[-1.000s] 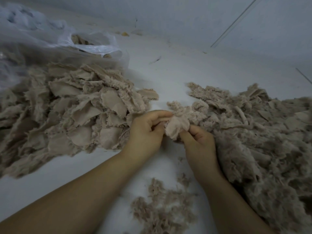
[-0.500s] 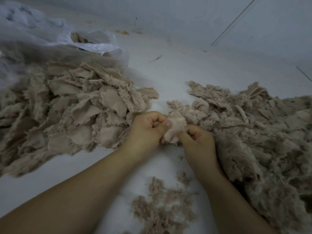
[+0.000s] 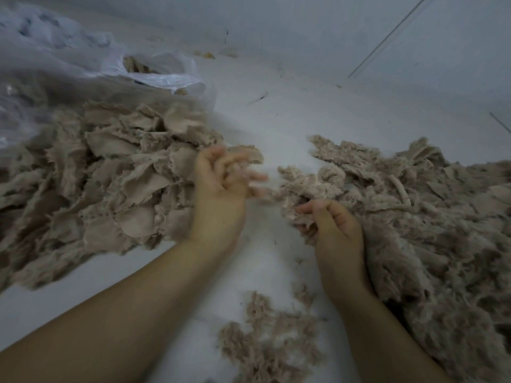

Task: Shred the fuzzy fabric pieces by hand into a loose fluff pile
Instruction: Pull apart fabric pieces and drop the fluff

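My right hand (image 3: 331, 225) pinches a torn tuft (image 3: 297, 214) at the fluff pile (image 3: 414, 230), three o'clock, ready to drop it; my left hand (image 3: 221, 186), blurred, fingers loose, sits beside the fabric pieces (image 3: 110, 172) at nine o'clock for another

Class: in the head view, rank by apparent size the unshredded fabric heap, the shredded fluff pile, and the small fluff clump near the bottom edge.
1-2. fabric heap and fluff pile: similar spread, both cut off by the frame, so unranked.
3. small clump: clearly smallest, despite being nearest the camera.
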